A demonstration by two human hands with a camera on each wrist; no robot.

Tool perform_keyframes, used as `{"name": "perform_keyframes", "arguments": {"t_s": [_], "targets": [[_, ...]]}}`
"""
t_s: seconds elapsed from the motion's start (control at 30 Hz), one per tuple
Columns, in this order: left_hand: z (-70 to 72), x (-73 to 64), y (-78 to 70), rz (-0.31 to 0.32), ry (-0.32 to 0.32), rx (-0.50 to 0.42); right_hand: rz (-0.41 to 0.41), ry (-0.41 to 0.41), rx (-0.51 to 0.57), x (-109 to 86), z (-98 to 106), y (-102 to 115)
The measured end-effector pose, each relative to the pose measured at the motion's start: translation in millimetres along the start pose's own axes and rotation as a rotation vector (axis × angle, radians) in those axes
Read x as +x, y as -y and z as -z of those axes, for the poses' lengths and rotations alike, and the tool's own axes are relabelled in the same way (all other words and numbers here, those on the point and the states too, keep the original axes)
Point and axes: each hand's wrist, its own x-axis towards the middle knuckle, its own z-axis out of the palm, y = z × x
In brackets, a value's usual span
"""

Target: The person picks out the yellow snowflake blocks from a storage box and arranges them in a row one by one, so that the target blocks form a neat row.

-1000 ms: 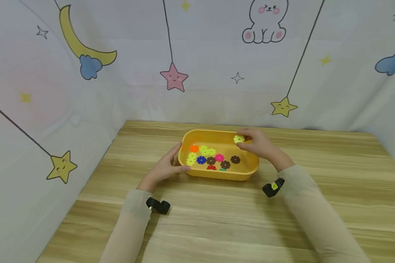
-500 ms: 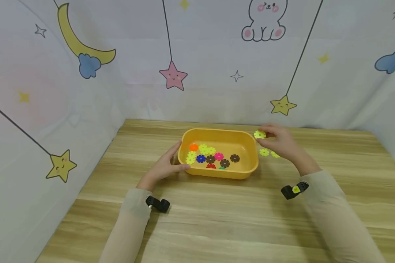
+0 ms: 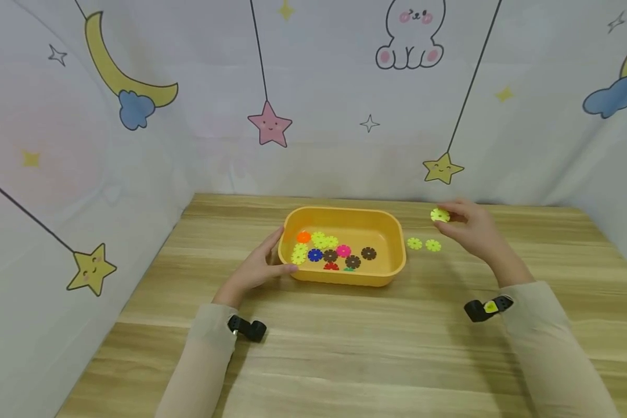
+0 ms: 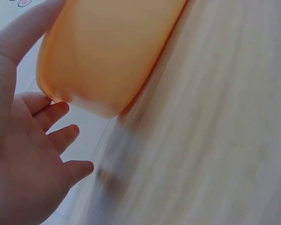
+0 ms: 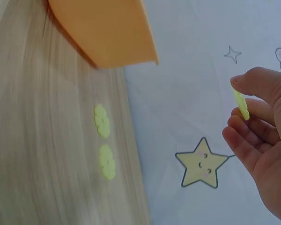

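My right hand (image 3: pixel 472 229) pinches a yellow-green snowflake building disc (image 3: pixel 440 215) between thumb and fingertips, raised above the table to the right of the bin. In the right wrist view, the held disc (image 5: pixel 240 103) shows edge-on. Two more yellow-green discs, a nearer one (image 3: pixel 414 244) and another (image 3: pixel 433 245), lie side by side on the table. My left hand (image 3: pixel 253 269) rests against the left end of an orange-yellow plastic bin (image 3: pixel 345 277), thumb along its front rim. The left wrist view shows its fingers (image 4: pixel 54 115) spread, the upper ones touching the rim.
Inside the bin lie several discs: yellow-green ones (image 3: pixel 299 254), an orange one (image 3: pixel 303 237), a blue one (image 3: pixel 315 255), a pink one (image 3: pixel 343 251), brown ones (image 3: pixel 368 253), a red one (image 3: pixel 331 266) and a partly hidden green one. A printed cloth (image 3: pixel 334 162) hangs behind the wooden table (image 3: pixel 345 348).
My right hand has carried the yellow-green disc from over the bin out to the right, past the two discs on the table. The left hand keeps its place at the bin.
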Motion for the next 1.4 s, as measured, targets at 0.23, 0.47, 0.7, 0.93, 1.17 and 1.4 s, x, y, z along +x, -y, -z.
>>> {"name": "perform_keyframes", "arguments": {"t_s": [0.23, 0.47, 0.7, 0.93, 1.17, 1.4], "targets": [[-0.1, 1.0, 3.0, -0.017, 0.001, 0.019, -0.020, -0.038, -0.036, -8.0, 5, -17], [0.3, 1.9, 4.2, -0.024, 0.004, 0.015, -0.066, -0.052, -0.060, -12.3, 6, -35], [0.4, 1.6, 2.6, -0.024, 0.006, 0.017, -0.144, -0.011, -0.085, -17.4, 0, -53], [-0.4, 2.5, 5.4, -0.020, 0.000, 0.004, -0.144, -0.020, -0.075, -22.2, -5, -69], [-0.3, 1.9, 5.1, -0.013, 0.000, 0.008, -0.257, 0.031, -0.026, -27.1, -10, -75], [0.6, 1.5, 5.2, -0.033, -0.001, 0.032, -0.267, 0.050, -0.026, -26.3, -14, -77]]}}
